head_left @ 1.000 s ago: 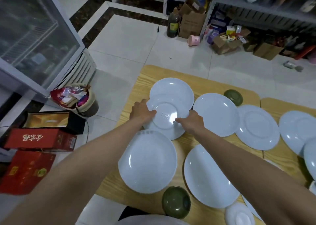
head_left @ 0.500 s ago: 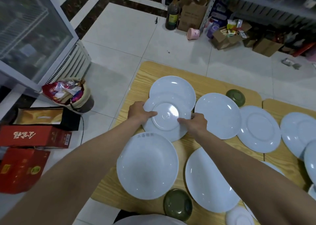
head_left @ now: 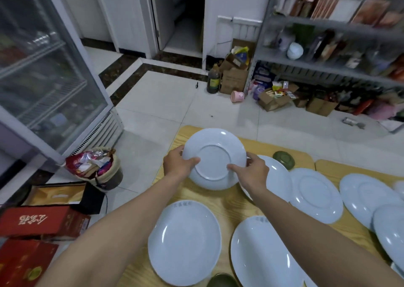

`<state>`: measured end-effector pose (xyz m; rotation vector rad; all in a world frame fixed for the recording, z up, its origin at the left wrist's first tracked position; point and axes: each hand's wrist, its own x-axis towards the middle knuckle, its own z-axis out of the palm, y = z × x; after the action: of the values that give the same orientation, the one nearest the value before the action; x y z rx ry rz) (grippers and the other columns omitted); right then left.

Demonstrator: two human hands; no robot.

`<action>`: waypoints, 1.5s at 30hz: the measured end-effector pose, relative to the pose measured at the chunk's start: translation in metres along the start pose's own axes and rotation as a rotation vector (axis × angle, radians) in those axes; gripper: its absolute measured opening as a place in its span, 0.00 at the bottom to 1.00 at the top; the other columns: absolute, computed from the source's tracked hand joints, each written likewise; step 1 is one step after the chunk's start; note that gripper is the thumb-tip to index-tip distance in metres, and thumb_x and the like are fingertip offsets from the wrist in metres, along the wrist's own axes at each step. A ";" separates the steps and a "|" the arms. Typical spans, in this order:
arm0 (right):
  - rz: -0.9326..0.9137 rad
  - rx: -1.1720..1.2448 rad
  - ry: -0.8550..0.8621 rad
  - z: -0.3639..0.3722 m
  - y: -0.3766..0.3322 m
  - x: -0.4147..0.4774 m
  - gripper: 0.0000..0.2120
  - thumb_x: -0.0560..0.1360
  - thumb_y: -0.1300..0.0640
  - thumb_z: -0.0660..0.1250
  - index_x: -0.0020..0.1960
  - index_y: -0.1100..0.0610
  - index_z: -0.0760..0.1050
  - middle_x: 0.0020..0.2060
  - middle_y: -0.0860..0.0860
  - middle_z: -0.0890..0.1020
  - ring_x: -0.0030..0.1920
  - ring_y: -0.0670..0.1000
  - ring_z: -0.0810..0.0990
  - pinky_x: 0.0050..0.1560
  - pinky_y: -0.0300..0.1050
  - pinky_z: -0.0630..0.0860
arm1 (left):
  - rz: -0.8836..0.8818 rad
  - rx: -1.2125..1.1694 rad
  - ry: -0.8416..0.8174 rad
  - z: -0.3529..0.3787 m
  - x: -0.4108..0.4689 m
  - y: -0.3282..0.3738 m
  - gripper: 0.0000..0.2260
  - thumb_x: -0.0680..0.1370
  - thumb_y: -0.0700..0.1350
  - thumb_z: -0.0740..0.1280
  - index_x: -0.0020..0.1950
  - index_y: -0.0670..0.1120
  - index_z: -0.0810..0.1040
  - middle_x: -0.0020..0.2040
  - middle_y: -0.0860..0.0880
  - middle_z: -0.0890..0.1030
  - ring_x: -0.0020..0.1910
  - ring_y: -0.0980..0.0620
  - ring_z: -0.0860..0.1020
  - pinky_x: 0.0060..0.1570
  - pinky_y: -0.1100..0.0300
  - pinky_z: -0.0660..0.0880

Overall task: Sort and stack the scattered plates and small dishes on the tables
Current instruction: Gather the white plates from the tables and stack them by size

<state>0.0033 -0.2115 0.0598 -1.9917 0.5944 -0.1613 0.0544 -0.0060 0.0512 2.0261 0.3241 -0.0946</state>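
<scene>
White plate (head_left: 215,159) is now up off the bench (head_left: 225,201), where it lay a second ago; left hand (head_left: 177,163) and right hand (head_left: 253,173) grip opposite rims, fingers (head_left: 192,161) curled round; its underside faces the camera (foot ring showing) above the far left corner; probably bound for stacking with its like.

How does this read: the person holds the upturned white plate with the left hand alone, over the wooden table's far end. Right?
Not quite. Both hands hold it: the left hand grips the white plate at its left edge and the right hand at its right edge, as the head view shows. The rest stands: upturned, over the far end of the wooden table.
</scene>
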 end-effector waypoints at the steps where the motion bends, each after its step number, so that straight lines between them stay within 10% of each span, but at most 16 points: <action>1: -0.024 0.012 0.014 -0.006 -0.003 -0.002 0.22 0.63 0.53 0.81 0.50 0.47 0.74 0.39 0.39 0.78 0.43 0.47 0.78 0.41 0.37 0.70 | 0.016 -0.029 -0.004 -0.001 -0.004 0.006 0.20 0.65 0.49 0.80 0.56 0.52 0.82 0.39 0.64 0.77 0.45 0.50 0.80 0.45 0.57 0.76; 5: -0.115 0.052 0.077 -0.028 -0.010 -0.011 0.20 0.62 0.55 0.80 0.44 0.48 0.71 0.40 0.42 0.77 0.40 0.42 0.76 0.33 0.29 0.69 | 0.084 -0.194 -0.078 -0.004 -0.021 0.024 0.08 0.74 0.57 0.73 0.50 0.57 0.80 0.45 0.62 0.80 0.51 0.52 0.80 0.53 0.54 0.78; 10: -0.275 -0.022 0.126 -0.048 -0.003 -0.022 0.24 0.62 0.59 0.79 0.39 0.48 0.63 0.36 0.46 0.71 0.36 0.42 0.69 0.34 0.33 0.64 | -0.075 -0.402 -0.108 -0.003 -0.038 0.047 0.18 0.78 0.63 0.64 0.56 0.50 0.79 0.52 0.57 0.79 0.46 0.48 0.84 0.41 0.56 0.82; 19: -0.313 0.006 0.088 -0.067 0.022 -0.035 0.21 0.65 0.60 0.81 0.42 0.51 0.68 0.41 0.48 0.75 0.43 0.51 0.73 0.42 0.37 0.68 | -0.302 -0.637 -0.281 -0.007 -0.058 0.049 0.07 0.73 0.32 0.68 0.51 0.35 0.76 0.49 0.41 0.78 0.37 0.37 0.84 0.42 0.51 0.82; 23: -0.199 0.081 0.026 -0.069 0.031 -0.037 0.26 0.68 0.63 0.79 0.64 0.57 0.75 0.58 0.49 0.79 0.58 0.50 0.76 0.61 0.45 0.74 | -0.335 -0.670 -0.336 -0.007 -0.064 0.039 0.23 0.73 0.25 0.68 0.68 0.32 0.71 0.65 0.38 0.74 0.52 0.35 0.81 0.35 0.54 0.82; 28: -0.063 0.226 0.029 -0.066 0.033 -0.042 0.28 0.75 0.72 0.62 0.74 0.57 0.69 0.65 0.48 0.77 0.59 0.43 0.76 0.60 0.38 0.74 | -0.305 -0.683 -0.296 0.003 -0.067 0.024 0.30 0.74 0.25 0.66 0.76 0.39 0.65 0.71 0.45 0.74 0.61 0.41 0.78 0.41 0.56 0.82; 32: 0.198 0.541 0.058 -0.059 0.028 -0.036 0.26 0.76 0.66 0.65 0.74 0.60 0.69 0.68 0.53 0.76 0.64 0.55 0.77 0.59 0.55 0.80 | -0.257 -0.671 -0.259 0.007 -0.065 0.019 0.32 0.75 0.25 0.66 0.77 0.41 0.65 0.72 0.49 0.73 0.63 0.43 0.77 0.41 0.58 0.82; 39: 0.419 0.790 -0.153 -0.044 0.019 -0.038 0.21 0.71 0.72 0.72 0.63 0.62 0.77 0.50 0.57 0.84 0.46 0.57 0.85 0.35 0.43 0.81 | -0.178 -0.619 -0.261 0.014 -0.055 0.016 0.32 0.74 0.26 0.67 0.75 0.45 0.68 0.71 0.52 0.74 0.62 0.46 0.78 0.57 0.48 0.79; 45: 0.524 0.952 -0.179 -0.043 0.022 -0.020 0.19 0.73 0.73 0.69 0.63 0.63 0.77 0.53 0.58 0.84 0.54 0.59 0.83 0.48 0.53 0.83 | -0.126 -0.535 -0.265 0.015 -0.040 0.012 0.30 0.76 0.32 0.70 0.77 0.42 0.65 0.72 0.49 0.71 0.53 0.46 0.82 0.45 0.56 0.82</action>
<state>-0.0365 -0.2443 0.0641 -0.8866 0.7231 0.0577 0.0198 -0.0318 0.0628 1.4422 0.2727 -0.3177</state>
